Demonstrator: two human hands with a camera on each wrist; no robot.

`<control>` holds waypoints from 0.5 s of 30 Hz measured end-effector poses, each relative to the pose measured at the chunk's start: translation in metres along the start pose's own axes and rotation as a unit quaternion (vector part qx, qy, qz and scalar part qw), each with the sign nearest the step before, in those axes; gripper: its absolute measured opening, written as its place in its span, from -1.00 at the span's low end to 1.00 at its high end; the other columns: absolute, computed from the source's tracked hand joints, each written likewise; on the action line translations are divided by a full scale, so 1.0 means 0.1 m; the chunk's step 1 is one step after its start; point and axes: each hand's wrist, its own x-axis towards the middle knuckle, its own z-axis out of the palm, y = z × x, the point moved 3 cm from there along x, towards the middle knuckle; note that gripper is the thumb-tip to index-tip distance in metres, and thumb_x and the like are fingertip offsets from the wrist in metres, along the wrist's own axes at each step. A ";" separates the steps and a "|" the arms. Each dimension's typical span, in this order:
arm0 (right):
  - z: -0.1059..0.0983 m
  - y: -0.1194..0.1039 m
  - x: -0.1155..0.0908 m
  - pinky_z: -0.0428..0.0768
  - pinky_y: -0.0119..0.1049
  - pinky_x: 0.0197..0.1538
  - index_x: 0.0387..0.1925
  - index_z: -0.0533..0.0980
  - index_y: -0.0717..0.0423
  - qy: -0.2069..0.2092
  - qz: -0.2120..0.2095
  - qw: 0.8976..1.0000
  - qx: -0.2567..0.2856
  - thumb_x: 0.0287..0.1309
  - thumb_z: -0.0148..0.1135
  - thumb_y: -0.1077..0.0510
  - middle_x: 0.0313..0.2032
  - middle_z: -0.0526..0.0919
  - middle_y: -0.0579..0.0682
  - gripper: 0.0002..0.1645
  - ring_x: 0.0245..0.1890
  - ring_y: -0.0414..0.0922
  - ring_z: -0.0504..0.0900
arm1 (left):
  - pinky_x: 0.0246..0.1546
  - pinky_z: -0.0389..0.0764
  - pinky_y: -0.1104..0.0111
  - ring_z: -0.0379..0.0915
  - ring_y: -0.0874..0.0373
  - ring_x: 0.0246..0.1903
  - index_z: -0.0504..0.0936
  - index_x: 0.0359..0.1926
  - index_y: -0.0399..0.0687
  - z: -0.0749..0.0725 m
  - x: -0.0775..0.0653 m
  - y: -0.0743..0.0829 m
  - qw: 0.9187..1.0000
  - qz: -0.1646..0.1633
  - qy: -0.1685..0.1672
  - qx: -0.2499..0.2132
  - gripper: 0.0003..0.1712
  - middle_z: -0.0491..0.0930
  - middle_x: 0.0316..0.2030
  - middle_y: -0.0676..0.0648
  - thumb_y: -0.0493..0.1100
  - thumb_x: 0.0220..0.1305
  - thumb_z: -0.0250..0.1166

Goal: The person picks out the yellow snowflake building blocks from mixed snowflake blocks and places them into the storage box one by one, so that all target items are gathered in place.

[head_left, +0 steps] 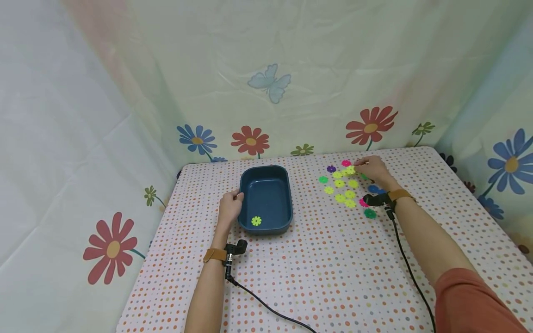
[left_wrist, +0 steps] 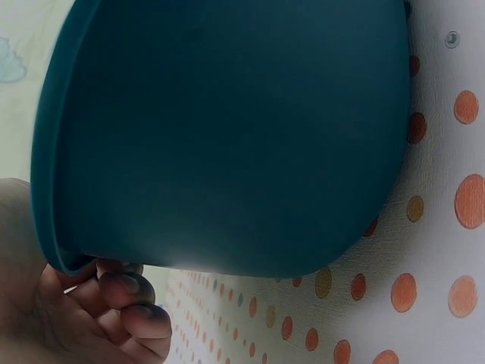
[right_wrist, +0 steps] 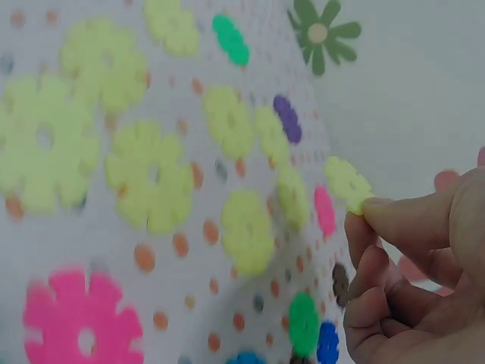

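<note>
My left hand (head_left: 230,207) grips the left rim of a dark blue plastic tub (head_left: 268,196), with fingertips curled under the rim in the left wrist view. One yellow notched plastic disc (head_left: 256,221) lies inside the tub near its front. On the right, my right hand (head_left: 374,172) pinches another yellow notched disc (right_wrist: 348,184) between thumb and forefinger, raised over the table. Below and beside that hand lie several yellow discs (head_left: 339,183), a purple disc (head_left: 331,169), a pink disc (right_wrist: 83,326) and a green disc (right_wrist: 305,322).
The table (head_left: 308,268) wears a dotted cloth, and a flower-printed curtain (head_left: 316,83) stands behind its far edge. Each wrist carries a strapped camera, with a black cable (head_left: 270,310) trailing from the left one and another cable (head_left: 410,268) from the right.
</note>
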 end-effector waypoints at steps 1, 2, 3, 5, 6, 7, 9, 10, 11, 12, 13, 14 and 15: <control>0.01 -0.03 0.01 0.49 -0.03 -0.14 0.09 0.55 0.33 -0.016 -0.005 1.000 0.013 0.40 0.19 0.06 0.17 0.44 0.39 -0.57 -0.02 0.21 0.41 | 0.15 0.53 0.06 0.54 -0.06 0.13 0.47 0.36 -0.31 0.00 0.00 0.00 1.000 -0.001 0.000 0.000 -0.49 0.61 0.14 -0.27 -0.09 0.57 0.08; 0.04 -0.05 0.03 0.50 0.01 -0.09 0.08 0.57 0.29 -0.017 -0.004 1.000 0.017 0.39 0.21 0.05 0.17 0.47 0.34 -0.58 0.01 0.21 0.42 | 0.15 0.53 0.06 0.54 -0.06 0.13 0.48 0.35 -0.30 0.00 0.00 0.00 1.000 -0.001 0.000 0.001 -0.50 0.61 0.14 -0.27 -0.09 0.57 0.08; 0.06 -0.08 0.05 0.51 0.07 -0.04 0.08 0.58 0.26 -0.019 -0.005 1.000 0.021 0.39 0.22 0.03 0.16 0.49 0.30 -0.58 0.04 0.20 0.43 | 0.15 0.53 0.06 0.54 -0.05 0.13 0.48 0.36 -0.30 0.00 0.00 0.00 1.000 -0.001 0.000 0.001 -0.50 0.62 0.14 -0.26 -0.09 0.57 0.08; 0.11 -0.17 0.05 0.45 0.19 0.10 0.13 0.56 0.25 -0.038 -0.013 0.999 0.031 0.40 0.20 0.01 0.19 0.48 0.29 -0.55 0.12 0.22 0.42 | 0.15 0.52 0.06 0.54 -0.05 0.13 0.48 0.36 -0.29 0.01 0.01 0.00 1.000 -0.002 0.000 0.003 -0.50 0.62 0.13 -0.26 -0.09 0.56 0.08; 0.14 -0.23 0.03 0.37 0.26 0.18 0.17 0.54 0.27 -0.050 -0.016 0.998 0.041 0.42 0.19 0.01 0.22 0.45 0.31 -0.52 0.15 0.22 0.39 | 0.15 0.52 0.06 0.53 -0.06 0.14 0.48 0.36 -0.29 0.01 0.01 0.00 1.000 -0.003 -0.001 0.004 -0.50 0.62 0.13 -0.26 -0.09 0.56 0.08; 0.18 -0.30 0.02 0.34 0.27 0.22 0.20 0.51 0.28 -0.055 -0.019 0.997 0.043 0.44 0.15 0.01 0.24 0.43 0.31 -0.51 0.19 0.23 0.37 | 0.16 0.52 0.05 0.53 -0.07 0.14 0.48 0.36 -0.29 0.01 0.01 0.00 1.000 -0.003 -0.001 0.004 -0.50 0.62 0.14 -0.26 -0.09 0.56 0.08; 0.25 -0.46 -0.04 0.28 0.27 0.30 0.25 0.45 0.33 -0.074 -0.029 0.995 0.056 0.48 0.10 0.03 0.31 0.37 0.35 -0.48 0.25 0.27 0.33 | 0.17 0.51 0.05 0.52 -0.08 0.16 0.47 0.36 -0.30 0.01 0.00 0.00 1.000 -0.003 -0.002 0.006 -0.49 0.61 0.15 -0.27 -0.09 0.56 0.08; 0.29 -0.54 -0.06 0.25 0.26 0.33 0.27 0.41 0.36 -0.089 -0.035 0.993 0.067 0.50 0.08 0.05 0.34 0.32 0.38 -0.47 0.28 0.30 0.30 | 0.18 0.51 0.04 0.52 -0.09 0.18 0.47 0.36 -0.30 0.01 0.00 0.00 1.000 -0.004 -0.002 0.007 -0.49 0.60 0.16 -0.28 -0.10 0.56 0.08; 0.33 -0.62 -0.09 0.24 0.25 0.34 0.28 0.40 0.36 -0.096 -0.038 0.992 0.072 0.51 0.07 0.07 0.36 0.29 0.37 -0.48 0.29 0.29 0.30 | 0.18 0.51 0.04 0.51 -0.09 0.18 0.46 0.36 -0.31 0.00 0.00 0.00 1.000 -0.004 -0.001 0.007 -0.49 0.60 0.16 -0.28 -0.09 0.56 0.08; 0.38 -0.70 -0.11 0.24 0.24 0.36 0.28 0.40 0.37 -0.106 -0.043 0.990 0.084 0.51 0.07 0.09 0.38 0.28 0.37 -0.49 0.30 0.28 0.29 | 0.19 0.50 0.04 0.51 -0.10 0.19 0.47 0.36 -0.31 0.00 0.00 0.00 1.000 -0.004 0.000 0.007 -0.49 0.59 0.17 -0.28 -0.09 0.56 0.08; 0.42 -0.77 -0.13 0.25 0.22 0.36 0.29 0.40 0.36 -0.114 -0.047 0.988 0.092 0.51 0.07 0.10 0.39 0.27 0.35 -0.50 0.30 0.27 0.30 | 0.19 0.50 0.04 0.50 -0.10 0.20 0.47 0.36 -0.31 0.00 0.00 0.00 1.000 -0.003 0.000 0.007 -0.49 0.59 0.17 -0.28 -0.09 0.56 0.08; 0.47 -0.84 -0.15 0.28 0.20 0.34 0.28 0.40 0.36 -0.120 -0.051 0.987 0.098 0.51 0.07 0.11 0.40 0.27 0.34 -0.51 0.28 0.25 0.32 | 0.19 0.51 0.04 0.51 -0.10 0.19 0.47 0.36 -0.31 0.00 0.00 0.00 1.000 -0.001 0.001 0.008 -0.49 0.60 0.16 -0.28 -0.09 0.56 0.09; 0.52 -0.91 -0.16 0.32 0.15 0.30 0.28 0.41 0.37 -0.125 -0.056 0.985 0.104 0.51 0.08 0.13 0.38 0.28 0.34 -0.52 0.23 0.23 0.35 | 0.18 0.51 0.04 0.52 -0.10 0.18 0.48 0.35 -0.31 0.00 -0.01 0.00 1.000 0.002 0.002 0.010 -0.49 0.61 0.15 -0.28 -0.10 0.56 0.09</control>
